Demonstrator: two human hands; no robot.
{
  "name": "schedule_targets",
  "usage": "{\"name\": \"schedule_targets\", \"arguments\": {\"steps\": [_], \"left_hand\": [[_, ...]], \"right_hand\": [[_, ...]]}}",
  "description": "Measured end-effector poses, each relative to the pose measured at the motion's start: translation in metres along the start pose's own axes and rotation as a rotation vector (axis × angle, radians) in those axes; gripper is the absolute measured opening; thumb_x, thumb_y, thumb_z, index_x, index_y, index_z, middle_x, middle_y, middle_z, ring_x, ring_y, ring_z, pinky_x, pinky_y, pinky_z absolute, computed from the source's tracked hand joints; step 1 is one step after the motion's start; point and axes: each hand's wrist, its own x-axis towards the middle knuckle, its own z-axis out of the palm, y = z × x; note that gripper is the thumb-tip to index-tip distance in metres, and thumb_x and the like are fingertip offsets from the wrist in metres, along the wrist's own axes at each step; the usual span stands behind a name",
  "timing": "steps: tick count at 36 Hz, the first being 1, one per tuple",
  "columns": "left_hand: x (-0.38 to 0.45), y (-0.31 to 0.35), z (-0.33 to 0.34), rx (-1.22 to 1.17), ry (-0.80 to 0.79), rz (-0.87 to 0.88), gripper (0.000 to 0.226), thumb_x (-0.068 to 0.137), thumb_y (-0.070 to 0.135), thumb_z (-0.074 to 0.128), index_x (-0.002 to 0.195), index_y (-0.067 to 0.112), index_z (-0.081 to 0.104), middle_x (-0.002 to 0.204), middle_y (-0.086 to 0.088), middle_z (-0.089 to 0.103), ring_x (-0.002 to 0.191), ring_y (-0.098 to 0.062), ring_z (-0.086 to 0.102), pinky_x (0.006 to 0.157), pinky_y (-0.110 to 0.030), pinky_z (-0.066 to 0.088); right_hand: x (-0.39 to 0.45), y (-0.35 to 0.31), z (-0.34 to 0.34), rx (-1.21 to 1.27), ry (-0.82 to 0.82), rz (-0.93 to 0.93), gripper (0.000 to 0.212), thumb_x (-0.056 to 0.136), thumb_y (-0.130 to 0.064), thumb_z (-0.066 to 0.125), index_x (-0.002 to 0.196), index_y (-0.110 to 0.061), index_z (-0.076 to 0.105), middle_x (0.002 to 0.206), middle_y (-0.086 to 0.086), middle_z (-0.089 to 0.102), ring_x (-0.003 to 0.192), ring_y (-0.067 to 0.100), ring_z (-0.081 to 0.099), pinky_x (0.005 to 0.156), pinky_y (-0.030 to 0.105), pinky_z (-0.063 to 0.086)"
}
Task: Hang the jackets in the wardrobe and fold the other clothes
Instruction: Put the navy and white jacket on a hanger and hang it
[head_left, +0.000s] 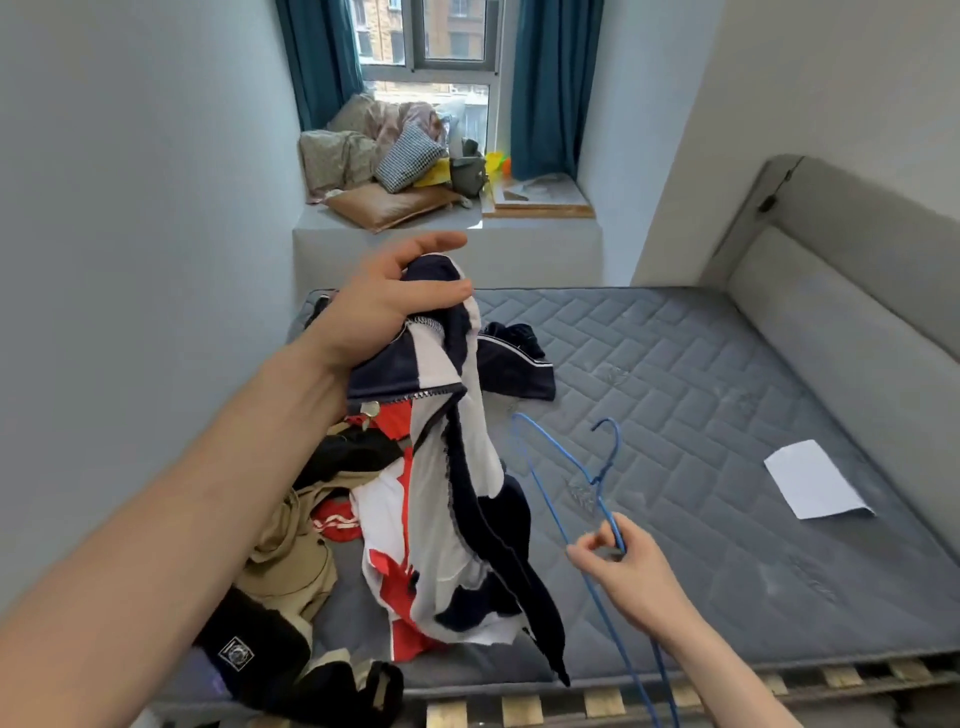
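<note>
Overhead, the raised left hand (384, 301) bunches a navy-white-red zip jacket (457, 499); lower right, the right hand (623, 571) pinches a thin blue wire hanger (582, 499) above the quilted grey mattress (727, 415).

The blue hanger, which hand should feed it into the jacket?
Probably the right hand: it already pinches the blue hanger just beside the jacket. The left hand is occupied, gripping the jacket's collar and holding it up above the mattress.
</note>
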Motion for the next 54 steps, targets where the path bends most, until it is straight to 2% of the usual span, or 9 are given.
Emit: {"name": "schedule_targets", "arguments": {"steps": [5, 12, 20, 24, 28, 35, 38, 43, 54], "left_hand": [[0.019, 0.013, 0.027, -0.160, -0.206, -0.034, 0.030, 0.095, 0.002, 0.059, 0.115, 0.024, 0.062, 0.084, -0.003, 0.064, 0.078, -0.016, 0.063, 0.082, -0.028, 0.050], [0.057, 0.037, 0.039, -0.360, -0.346, 0.002, 0.026, 0.096, 0.003, 0.060, 0.117, 0.019, 0.062, 0.085, -0.005, 0.057, 0.072, -0.015, 0.064, 0.076, -0.024, 0.052], [0.140, -0.053, -0.020, 0.217, 0.067, -0.070, 0.063, 0.086, 0.020, 0.083, 0.138, 0.010, 0.050, 0.134, -0.015, 0.060, 0.111, -0.023, 0.065, 0.094, -0.033, 0.055], [0.135, -0.118, -0.054, 0.755, -0.089, -0.179, 0.083, 0.088, 0.030, 0.078, 0.154, 0.012, 0.031, 0.152, -0.008, 0.045, 0.125, -0.023, 0.057, 0.096, -0.029, 0.050], [0.070, -0.172, -0.054, 0.801, -0.473, -0.264, 0.052, 0.085, 0.021, 0.075, 0.133, 0.025, 0.055, 0.113, 0.008, 0.066, 0.078, 0.006, 0.065, 0.058, -0.006, 0.045], [-0.073, -0.287, -0.030, 0.974, -0.981, -0.536, 0.100, 0.065, 0.054, 0.089, 0.141, 0.016, 0.035, 0.139, -0.002, 0.046, 0.125, -0.018, 0.049, 0.100, -0.026, 0.043], [-0.097, -0.329, -0.028, 0.996, -0.868, -0.578, 0.115, 0.072, 0.058, 0.082, 0.158, 0.011, 0.020, 0.156, -0.007, 0.035, 0.143, -0.027, 0.038, 0.113, -0.033, 0.036], [-0.081, -0.373, -0.052, 1.003, -0.587, -0.528, 0.013, 0.096, 0.028, 0.057, 0.102, 0.018, 0.062, 0.116, -0.007, 0.068, 0.110, -0.026, 0.064, 0.089, -0.035, 0.049], [0.009, -0.303, -0.057, 0.819, -0.364, -0.320, 0.039, 0.108, 0.016, 0.043, 0.070, 0.018, 0.040, 0.077, -0.008, 0.054, 0.084, -0.028, 0.056, 0.072, -0.036, 0.030]], "right_hand": [[0.006, -0.028, 0.043, 0.046, -0.074, -0.012, 0.069, 0.063, -0.043, 0.093, 0.086, -0.020, 0.032, 0.123, -0.033, 0.063, 0.054, -0.007, 0.051, 0.063, 0.021, 0.042], [0.026, -0.076, 0.087, 0.170, 0.110, 0.005, 0.032, 0.075, -0.040, 0.083, 0.096, -0.022, 0.068, 0.091, -0.001, 0.075, 0.081, 0.016, 0.072, 0.071, 0.035, 0.060], [0.037, -0.108, 0.042, 0.772, 0.267, 0.110, 0.012, 0.090, -0.010, 0.071, 0.081, -0.009, 0.063, 0.066, 0.004, 0.060, 0.049, 0.011, 0.055, 0.042, 0.023, 0.039], [0.047, -0.129, 0.029, 0.696, 0.340, 0.026, 0.016, 0.093, -0.013, 0.067, 0.081, -0.014, 0.057, 0.067, 0.002, 0.053, 0.050, 0.009, 0.046, 0.041, 0.020, 0.032], [0.060, -0.135, 0.032, 0.607, 0.370, 0.046, 0.032, 0.095, -0.017, 0.069, 0.071, -0.018, 0.047, 0.054, -0.007, 0.042, 0.042, 0.007, 0.032, 0.038, 0.018, 0.026], [0.069, -0.132, 0.045, 0.713, 0.429, 0.129, 0.043, 0.095, -0.020, 0.069, 0.069, -0.024, 0.036, 0.060, -0.004, 0.029, 0.045, 0.012, 0.020, 0.038, 0.020, 0.024], [0.069, -0.133, 0.041, 0.781, 0.443, 0.124, 0.041, 0.095, -0.021, 0.070, 0.070, -0.024, 0.038, 0.062, -0.003, 0.034, 0.047, 0.013, 0.022, 0.039, 0.022, 0.024], [0.058, -0.130, 0.016, 0.906, 0.512, 0.110, 0.034, 0.096, -0.019, 0.068, 0.075, -0.022, 0.041, 0.062, -0.006, 0.042, 0.044, 0.009, 0.029, 0.036, 0.019, 0.027], [0.020, -0.105, -0.032, 1.048, 0.715, 0.165, 0.028, 0.099, -0.015, 0.060, 0.077, -0.022, 0.045, 0.060, -0.006, 0.031, 0.038, 0.006, 0.022, 0.033, 0.017, 0.022]]}}
